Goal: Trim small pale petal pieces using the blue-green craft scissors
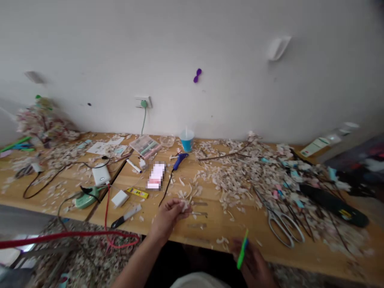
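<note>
Nearest, the right hand grips a green stick, blurred, just off the table edge; the left hand pinches pale petal scraps on the wood. Judgement — keep the pinch light, so the scraps don't tear, and hold the stick steady; scissors lie right. Farther back, a blue cup; no writing is readable.

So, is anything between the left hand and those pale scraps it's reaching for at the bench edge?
Nothing visible. The left hand already has its fingertips on the pale scraps on the wooden bench. The right hand holds a green stick, blurred, off to the side.
</note>
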`<state>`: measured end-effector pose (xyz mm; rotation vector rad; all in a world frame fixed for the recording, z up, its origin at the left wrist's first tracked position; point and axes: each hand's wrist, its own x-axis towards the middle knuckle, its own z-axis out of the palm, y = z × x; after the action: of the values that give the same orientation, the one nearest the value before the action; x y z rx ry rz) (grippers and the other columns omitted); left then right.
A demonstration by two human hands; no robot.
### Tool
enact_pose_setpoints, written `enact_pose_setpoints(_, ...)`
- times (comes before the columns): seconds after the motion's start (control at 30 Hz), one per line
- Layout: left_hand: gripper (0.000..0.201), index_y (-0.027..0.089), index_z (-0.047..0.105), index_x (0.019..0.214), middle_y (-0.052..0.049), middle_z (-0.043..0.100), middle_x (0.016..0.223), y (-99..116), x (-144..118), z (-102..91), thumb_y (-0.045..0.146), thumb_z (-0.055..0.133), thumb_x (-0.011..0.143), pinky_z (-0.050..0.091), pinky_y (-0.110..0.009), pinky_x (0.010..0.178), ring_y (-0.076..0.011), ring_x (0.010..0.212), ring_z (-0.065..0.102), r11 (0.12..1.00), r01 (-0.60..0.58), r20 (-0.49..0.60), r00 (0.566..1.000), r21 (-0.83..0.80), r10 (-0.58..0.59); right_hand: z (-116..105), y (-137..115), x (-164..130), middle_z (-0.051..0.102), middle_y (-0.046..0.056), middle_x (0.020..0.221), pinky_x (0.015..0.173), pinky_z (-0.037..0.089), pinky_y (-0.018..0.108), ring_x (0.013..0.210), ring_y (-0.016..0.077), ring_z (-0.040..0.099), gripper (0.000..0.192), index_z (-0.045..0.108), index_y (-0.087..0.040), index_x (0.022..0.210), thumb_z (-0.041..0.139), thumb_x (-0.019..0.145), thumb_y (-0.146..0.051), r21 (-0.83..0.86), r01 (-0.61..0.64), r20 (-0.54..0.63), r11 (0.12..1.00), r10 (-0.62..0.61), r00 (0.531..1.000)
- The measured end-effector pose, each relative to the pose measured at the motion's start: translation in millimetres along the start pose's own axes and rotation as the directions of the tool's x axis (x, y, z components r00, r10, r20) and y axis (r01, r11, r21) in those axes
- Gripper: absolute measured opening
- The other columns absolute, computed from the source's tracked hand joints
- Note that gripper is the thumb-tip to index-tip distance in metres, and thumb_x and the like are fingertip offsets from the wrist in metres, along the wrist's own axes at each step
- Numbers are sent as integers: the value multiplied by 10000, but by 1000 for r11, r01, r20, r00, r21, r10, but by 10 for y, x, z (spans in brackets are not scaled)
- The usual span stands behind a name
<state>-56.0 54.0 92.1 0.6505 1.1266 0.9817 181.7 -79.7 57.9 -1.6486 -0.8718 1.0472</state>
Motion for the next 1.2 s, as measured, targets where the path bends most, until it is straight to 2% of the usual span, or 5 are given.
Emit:
enact_pose_setpoints(0.23,258,138,696,669,5,633,634,-46,-331,620,293,877,569,472,-150,570,-63,591,564,957,114,12,993,-266,-115,413,-626,280,624,75,1160,658,553,295,1014,249,636,513,516,-287,1121,755,706,-470,429,43,86,902,-89,992)
enact_pose_setpoints(0.43,252,148,700,713,-20,696,684,-97,-377,730,265,873,573,502,-214,640,-105,623,619,965,73,48,997,-252,-63,584,-811,296,674,40,984,751,554,340,960,230,657,522,461,-270,1114,773,709,-377,503,-52,262,863,-95,960)
enact_pose_setpoints(0.77,243,150,728,809,-53,724,772,-161,-438,710,285,833,636,505,-248,705,-139,711,648,985,7,72,997,-170,5,635,-766,367,684,19,903,727,552,325,875,212,677,489,452,-263,1056,770,706,-382,503,-83,268,860,-64,961)
enact_pose_setpoints(1.0,254,142,700,701,-2,661,657,-188,-377,674,288,868,579,488,-184,615,-80,597,594,951,28,-51,998,-307,-45,451,-764,307,660,29,861,624,498,276,760,186,629,270,576,-211,982,651,795,-391,120,-17,435,993,-37,899)
enact_pose_setpoints(1.2,242,152,715,726,-4,679,694,-166,-363,665,279,861,580,488,-189,628,-90,627,602,953,-15,-56,998,-302,-2,376,-607,148,570,-20,710,571,396,244,607,133,511,193,554,-187,971,581,784,-227,-246,87,487,965,46,872)
